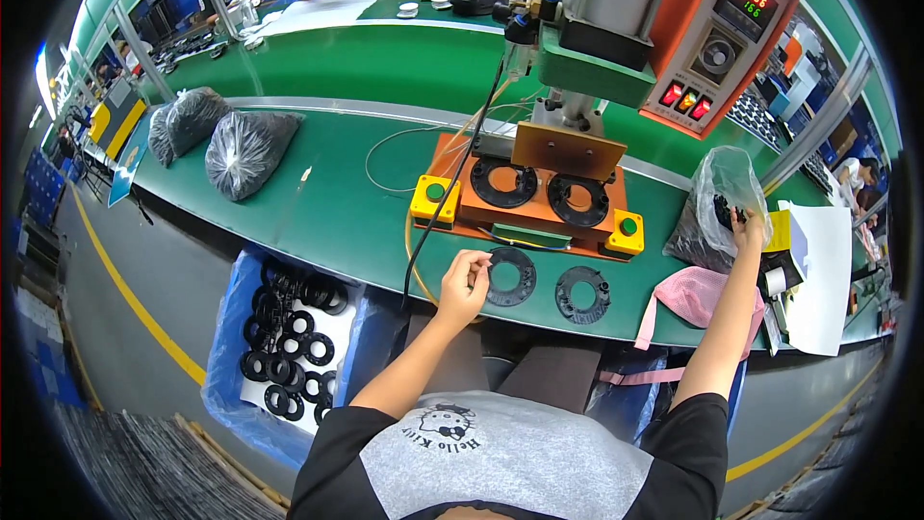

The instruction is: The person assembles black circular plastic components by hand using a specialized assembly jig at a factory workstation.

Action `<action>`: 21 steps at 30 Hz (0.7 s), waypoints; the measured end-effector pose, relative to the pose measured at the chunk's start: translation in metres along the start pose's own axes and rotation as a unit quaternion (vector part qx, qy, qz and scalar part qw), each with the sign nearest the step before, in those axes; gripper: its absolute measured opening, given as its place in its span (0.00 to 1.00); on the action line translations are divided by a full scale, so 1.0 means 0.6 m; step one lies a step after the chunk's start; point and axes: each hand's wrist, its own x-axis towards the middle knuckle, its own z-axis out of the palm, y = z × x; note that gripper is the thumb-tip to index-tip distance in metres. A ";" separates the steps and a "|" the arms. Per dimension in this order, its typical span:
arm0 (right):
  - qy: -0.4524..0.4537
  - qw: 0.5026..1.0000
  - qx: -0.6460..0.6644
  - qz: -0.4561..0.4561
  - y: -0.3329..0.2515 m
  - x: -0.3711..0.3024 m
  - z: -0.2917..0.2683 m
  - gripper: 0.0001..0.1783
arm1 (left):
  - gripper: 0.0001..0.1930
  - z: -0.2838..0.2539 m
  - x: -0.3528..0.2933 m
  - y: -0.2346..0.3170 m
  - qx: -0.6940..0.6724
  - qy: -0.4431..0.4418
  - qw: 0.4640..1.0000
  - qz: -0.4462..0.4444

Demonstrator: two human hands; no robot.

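My left hand (466, 281) is closed, its fingertips pinched together just beside a flat black plastic ring (525, 276) on the green workbench. Anything held in that pinch is too small to make out. A second black ring (603, 299) lies to the right of the first. Two more rings, a left one (480, 185) and a right one (599, 209), sit side by side on the orange base of a press. My right hand (749, 229) reaches into the mouth of a clear plastic bag (714, 169) of small black parts. Its fingers are curled among the parts, and their tips are partly hidden.
Above the seated rings is the press's brown plate (568, 150). Yellow button boxes (435, 200) flank the base, and a black cable (452, 183) hangs in front. A blue-lined bin (229, 366) of black rings stands at left. A pink cloth (695, 300) lies near my right forearm.
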 end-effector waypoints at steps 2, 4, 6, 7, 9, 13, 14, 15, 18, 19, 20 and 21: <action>0.011 1.000 0.028 0.000 0.006 0.014 0.003 0.15 | 0.08 -0.002 -0.002 0.002 -0.010 -0.006 1.000 -0.011; -0.068 0.994 -0.080 -0.016 -0.007 0.075 -0.041 0.17 | 0.08 0.003 0.002 0.004 -0.020 -0.012 1.000 -0.010; -0.067 0.991 -0.097 -0.063 0.000 0.090 -0.054 0.16 | 0.08 0.003 0.001 0.006 -0.022 -0.012 1.000 -0.010; -0.068 0.986 -0.113 -0.106 0.011 0.085 -0.045 0.15 | 0.08 0.001 0.000 0.005 -0.014 -0.010 1.000 -0.013; -0.053 0.976 -0.173 -0.123 0.018 0.061 -0.029 0.13 | 0.07 -0.001 -0.001 0.006 -0.007 -0.009 1.000 -0.016; 0.018 0.974 -0.214 -0.073 0.008 -0.033 0.016 0.10 | 0.08 -0.004 -0.003 0.005 0.004 -0.011 1.000 -0.002; 0.019 0.974 -0.215 -0.074 0.006 -0.031 0.012 0.10 | 0.08 -0.003 -0.004 0.004 0.005 -0.011 1.000 -0.002; 0.011 0.961 -0.262 -0.084 0.004 -0.028 0.009 0.10 | 0.08 -0.004 -0.004 0.003 0.004 -0.010 1.000 -0.003; 0.001 0.941 -0.321 -0.109 -0.008 -0.006 -0.013 0.10 | 0.08 0.000 0.002 0.006 -0.002 -0.015 1.000 0.003; -0.008 0.935 -0.333 -0.121 -0.008 0.001 -0.015 0.10 | 0.07 0.000 0.004 0.008 0.002 -0.016 1.000 0.005; -0.005 0.934 -0.335 -0.121 -0.007 0.008 -0.017 0.10 | 0.07 0.000 0.005 0.008 0.006 -0.017 1.000 0.006; 0.003 0.931 -0.343 -0.125 -0.007 0.015 -0.018 0.10 | 0.07 0.002 0.003 0.007 0.005 -0.013 1.000 0.008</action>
